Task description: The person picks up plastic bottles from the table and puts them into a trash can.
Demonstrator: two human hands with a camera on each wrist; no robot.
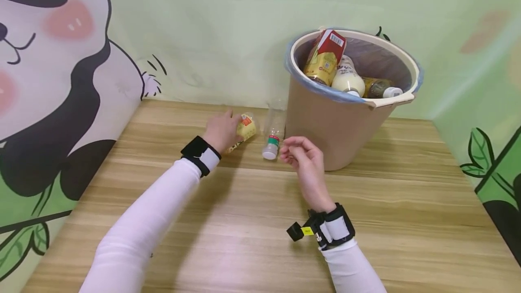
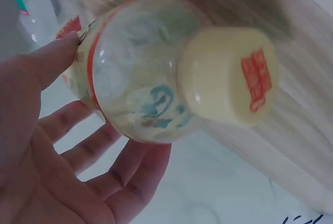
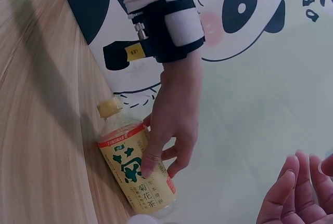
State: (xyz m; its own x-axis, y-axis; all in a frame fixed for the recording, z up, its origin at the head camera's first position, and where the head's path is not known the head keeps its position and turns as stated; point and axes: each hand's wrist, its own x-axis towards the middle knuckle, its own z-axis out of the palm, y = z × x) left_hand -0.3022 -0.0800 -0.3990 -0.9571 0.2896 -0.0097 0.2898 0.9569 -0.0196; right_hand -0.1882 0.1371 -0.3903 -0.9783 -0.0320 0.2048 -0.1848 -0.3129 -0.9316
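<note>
My left hand [image 1: 221, 130] grips a yellow-labelled tea bottle [image 1: 247, 128] lying on the wooden table. In the left wrist view, the thumb is on one side of this bottle [image 2: 140, 73] and the fingers curl along the other; its cream cap faces the camera. The right wrist view shows the bottle's [image 3: 138, 167] printed label, with the hand over it. Just right of it lies a clear plastic bottle [image 1: 274, 125] with a green-and-red label and white cap. My right hand [image 1: 305, 162] hovers beside that cap, fingers loosely bent, holding nothing.
A beige bin [image 1: 325, 121] with a blue-edged liner stands at the back right, against the clear bottle's side. Inside are a red-and-yellow drink pack [image 1: 325, 58], a cream-coloured bottle [image 1: 348, 78] and a dark bottle [image 1: 378, 88]. Panda-printed walls [image 1: 203, 35] enclose the table [image 1: 228, 238].
</note>
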